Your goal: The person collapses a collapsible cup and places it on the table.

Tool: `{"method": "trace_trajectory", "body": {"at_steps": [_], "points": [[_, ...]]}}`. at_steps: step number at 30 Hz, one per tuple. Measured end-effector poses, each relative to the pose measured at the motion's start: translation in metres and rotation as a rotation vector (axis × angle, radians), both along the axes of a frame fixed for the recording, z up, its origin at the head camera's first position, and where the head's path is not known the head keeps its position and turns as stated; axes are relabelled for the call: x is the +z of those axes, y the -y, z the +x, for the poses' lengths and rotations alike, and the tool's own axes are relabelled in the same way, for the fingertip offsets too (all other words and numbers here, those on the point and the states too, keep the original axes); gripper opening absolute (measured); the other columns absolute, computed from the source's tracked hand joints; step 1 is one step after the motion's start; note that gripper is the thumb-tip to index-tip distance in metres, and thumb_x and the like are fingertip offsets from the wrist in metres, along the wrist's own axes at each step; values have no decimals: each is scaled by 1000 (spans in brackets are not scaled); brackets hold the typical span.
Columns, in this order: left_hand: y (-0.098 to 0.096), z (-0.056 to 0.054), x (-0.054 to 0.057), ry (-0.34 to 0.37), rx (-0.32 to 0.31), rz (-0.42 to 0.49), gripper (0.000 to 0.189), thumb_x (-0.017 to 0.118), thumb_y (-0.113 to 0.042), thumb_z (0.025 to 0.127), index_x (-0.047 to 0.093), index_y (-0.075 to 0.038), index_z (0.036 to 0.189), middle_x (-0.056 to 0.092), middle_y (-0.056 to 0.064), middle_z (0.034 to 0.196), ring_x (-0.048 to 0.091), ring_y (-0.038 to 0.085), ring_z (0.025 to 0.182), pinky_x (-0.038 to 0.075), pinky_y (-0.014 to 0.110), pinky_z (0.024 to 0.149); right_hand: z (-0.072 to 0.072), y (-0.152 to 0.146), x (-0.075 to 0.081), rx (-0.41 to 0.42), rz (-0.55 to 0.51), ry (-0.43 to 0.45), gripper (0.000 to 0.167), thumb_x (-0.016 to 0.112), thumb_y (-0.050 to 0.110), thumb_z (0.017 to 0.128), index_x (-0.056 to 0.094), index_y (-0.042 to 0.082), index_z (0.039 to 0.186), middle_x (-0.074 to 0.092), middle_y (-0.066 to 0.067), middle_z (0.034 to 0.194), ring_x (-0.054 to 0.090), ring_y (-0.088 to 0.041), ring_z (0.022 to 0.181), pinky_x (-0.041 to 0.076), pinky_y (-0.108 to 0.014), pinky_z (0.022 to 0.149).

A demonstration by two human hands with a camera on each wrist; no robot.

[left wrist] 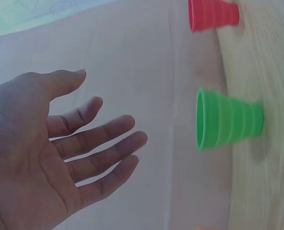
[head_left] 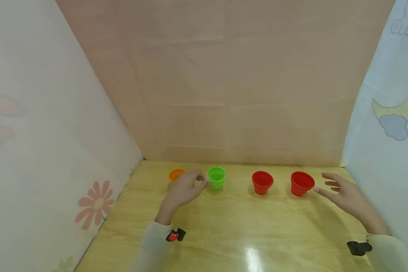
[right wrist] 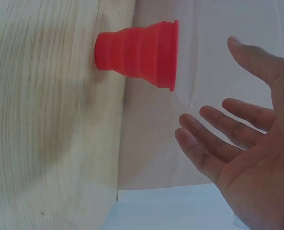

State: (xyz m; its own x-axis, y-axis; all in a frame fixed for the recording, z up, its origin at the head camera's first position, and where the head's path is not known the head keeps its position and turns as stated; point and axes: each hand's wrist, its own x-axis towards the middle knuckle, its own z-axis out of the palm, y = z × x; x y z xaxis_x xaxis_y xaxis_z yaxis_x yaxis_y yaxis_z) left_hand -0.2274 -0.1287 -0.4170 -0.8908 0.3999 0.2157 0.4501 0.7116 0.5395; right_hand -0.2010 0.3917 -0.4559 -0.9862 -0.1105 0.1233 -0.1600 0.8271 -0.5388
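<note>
Four ribbed cups would be a count, so by colour: an orange cup (head_left: 176, 174) stands at the left, partly hidden by my left hand (head_left: 186, 187). Just right of that hand is a green cup (head_left: 217, 178), upright with its mouth up. Two red cups follow, one mid-right (head_left: 262, 182) and one farther right (head_left: 301, 183). My left hand holds nothing; in the left wrist view its fingers (left wrist: 101, 143) are spread and apart from the green cup. Beside the rightmost red cup, my right hand (head_left: 348, 198) is empty, its fingers (right wrist: 211, 139) loosely bent and not touching it.
The cups stand in a row on a wooden table (head_left: 224, 234), near its back edge. A brown paper backdrop (head_left: 231, 83) rises behind. White panels with drawings close in the left side (head_left: 54, 94) and right side (head_left: 377, 162).
</note>
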Motion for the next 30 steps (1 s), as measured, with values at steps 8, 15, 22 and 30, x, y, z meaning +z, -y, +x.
{"method": "trace_trajectory", "body": {"at_steps": [8, 15, 22, 30], "points": [[-68, -14, -9, 97, -138, 46, 32, 57, -45, 108, 71, -18, 114, 75, -2, 116, 72, 21, 114, 61, 37, 99, -7, 0, -12, -21, -56, -19, 78, 73, 37, 100, 40, -11, 152, 50, -41, 148, 59, -64, 120, 65, -47, 79], [-117, -20, -26, 143, -197, 124, 29, 60, -42, 107, 70, -17, 117, 75, -4, 114, 70, 9, 105, 58, 23, 91, -11, 3, -22, -49, -124, -9, 93, 75, 34, 99, 22, -13, 159, 43, -44, 151, 56, -65, 123, 66, -44, 76], [-165, -25, -38, 183, -218, 202, 33, 65, -42, 104, 69, -16, 125, 71, -5, 122, 68, 4, 102, 57, 17, 83, -15, 6, -28, -43, -148, 3, 96, 76, 35, 98, 19, -14, 159, 42, -44, 151, 55, -65, 125, 66, -44, 79], [-212, -21, -48, 214, -244, 206, 42, 67, -38, 104, 62, -20, 141, 61, -4, 141, 68, 9, 116, 56, 15, 85, -17, 8, -36, -27, -142, 43, 95, 73, 40, 100, 21, -13, 159, 41, -44, 153, 53, -67, 126, 60, -64, 89]]}}
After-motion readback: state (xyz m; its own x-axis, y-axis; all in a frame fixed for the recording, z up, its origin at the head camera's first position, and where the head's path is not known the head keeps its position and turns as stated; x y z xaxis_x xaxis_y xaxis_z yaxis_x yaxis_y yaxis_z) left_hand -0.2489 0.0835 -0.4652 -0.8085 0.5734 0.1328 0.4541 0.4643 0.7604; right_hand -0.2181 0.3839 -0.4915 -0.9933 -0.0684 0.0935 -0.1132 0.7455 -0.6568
